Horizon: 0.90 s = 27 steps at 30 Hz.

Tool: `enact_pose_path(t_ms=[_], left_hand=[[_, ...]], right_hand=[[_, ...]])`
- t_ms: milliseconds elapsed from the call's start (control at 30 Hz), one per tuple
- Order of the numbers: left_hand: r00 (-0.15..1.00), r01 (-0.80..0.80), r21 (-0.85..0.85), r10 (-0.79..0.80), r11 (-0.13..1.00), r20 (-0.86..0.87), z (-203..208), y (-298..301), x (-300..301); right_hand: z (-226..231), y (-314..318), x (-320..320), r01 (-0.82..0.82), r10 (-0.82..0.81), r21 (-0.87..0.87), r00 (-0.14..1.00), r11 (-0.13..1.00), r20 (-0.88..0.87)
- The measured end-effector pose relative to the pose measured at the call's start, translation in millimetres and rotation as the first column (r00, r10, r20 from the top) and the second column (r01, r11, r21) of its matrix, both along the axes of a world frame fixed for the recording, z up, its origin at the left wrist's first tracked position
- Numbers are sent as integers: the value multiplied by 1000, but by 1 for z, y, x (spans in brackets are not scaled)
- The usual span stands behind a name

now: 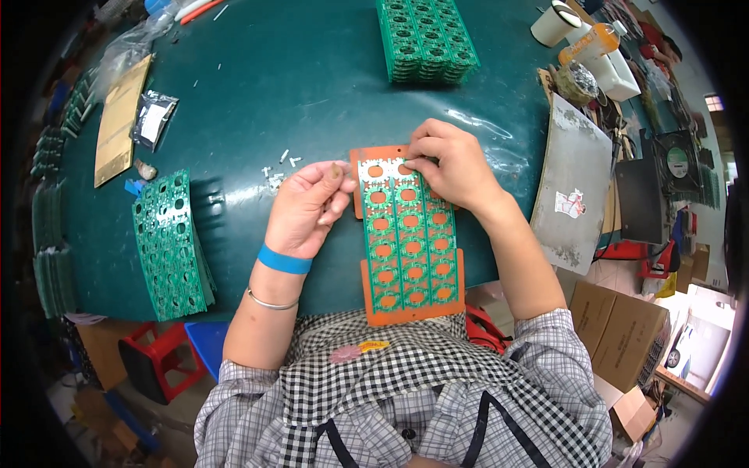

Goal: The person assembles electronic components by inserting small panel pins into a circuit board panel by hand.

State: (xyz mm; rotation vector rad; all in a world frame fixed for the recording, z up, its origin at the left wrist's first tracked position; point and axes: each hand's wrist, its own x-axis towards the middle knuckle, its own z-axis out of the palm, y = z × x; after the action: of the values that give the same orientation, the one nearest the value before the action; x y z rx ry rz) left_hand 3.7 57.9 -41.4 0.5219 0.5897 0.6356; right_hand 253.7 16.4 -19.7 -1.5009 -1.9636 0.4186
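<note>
Pinched: small white part in left hand [308, 204] | right hand [449, 160] fingertips pressed on green panel [409, 246] (orange jig [406, 312] beneath) | top row white-filled, lower rows unfilled.

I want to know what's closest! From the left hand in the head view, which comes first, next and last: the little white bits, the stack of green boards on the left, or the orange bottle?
1. Little white bits: just above the left hand, on the green table.
2. Stack of green boards: farther out, to the left.
3. Orange bottle: farthest, top right corner.
</note>
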Motion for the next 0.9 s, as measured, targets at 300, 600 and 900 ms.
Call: enact_pose_path(t_ms=[300, 600, 900], left_hand=[[994, 19, 65, -11, 998, -110, 11, -10, 7], [998, 46, 126, -40, 991, -51, 16, -12, 7], [986, 76, 132, -54, 988, -161, 17, -18, 9]], right_hand=[[35, -14, -26, -15, -7, -87, 968, 996, -250], [28, -16, -43, -93, 72, -37, 920, 995, -385], [30, -22, -45, -114, 56, -114, 904, 987, -423]])
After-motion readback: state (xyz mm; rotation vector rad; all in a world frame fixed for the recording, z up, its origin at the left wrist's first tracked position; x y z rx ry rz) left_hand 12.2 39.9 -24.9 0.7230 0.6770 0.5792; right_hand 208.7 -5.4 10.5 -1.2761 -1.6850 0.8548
